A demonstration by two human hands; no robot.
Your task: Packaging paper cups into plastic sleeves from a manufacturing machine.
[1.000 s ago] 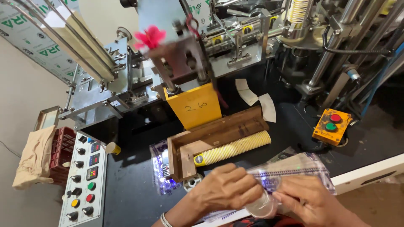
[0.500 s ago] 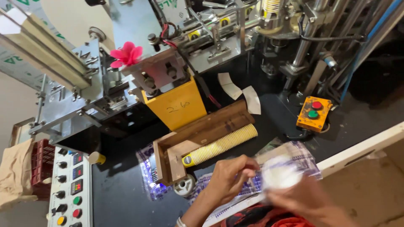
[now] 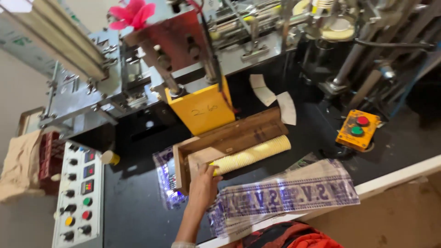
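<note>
One hand only in my view now: the left hand (image 3: 203, 181) has come forward off the printed plastic sleeves (image 3: 285, 195), which lie flat on the black tabletop (image 3: 133, 206) just to its right. Right hand gone from frame, along with the cup it held a moment back. Left fingers curl against the near end of the long stack of paper cups (image 3: 252, 155); whether they clamp it, I cannot tell. Stack lies on its side in the wooden tray (image 3: 229, 133), running away up-right from the hand. My judgement: bagging paused, next stack being fetched.
</note>
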